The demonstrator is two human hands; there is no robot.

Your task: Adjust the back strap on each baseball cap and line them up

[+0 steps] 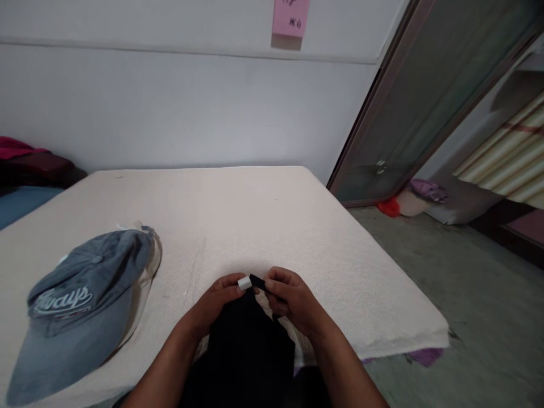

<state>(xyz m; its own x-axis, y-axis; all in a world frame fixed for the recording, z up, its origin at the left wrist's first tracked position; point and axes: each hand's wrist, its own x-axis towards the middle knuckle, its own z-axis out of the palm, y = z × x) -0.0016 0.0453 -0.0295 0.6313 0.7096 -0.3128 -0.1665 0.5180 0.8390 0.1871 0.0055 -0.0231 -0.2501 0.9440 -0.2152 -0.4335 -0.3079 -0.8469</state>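
Note:
A black cap or garment (246,345) lies between my forearms at the near edge of a cream-covered table (238,221). My left hand (219,303) pinches its top edge, with a small white piece (243,283) at the fingertips. My right hand (289,297) grips a narrow black strap (257,281) of the same item, right next to the left hand's fingers. A grey-blue baseball cap (80,306) with white embroidered lettering rests on the table to the left, apart from both hands.
A white wall with a pink note (290,17) stands behind the table. Red and blue fabric (25,170) lies at the far left. A glass door (425,96) and concrete floor (467,294) are on the right, with bags by the doorway.

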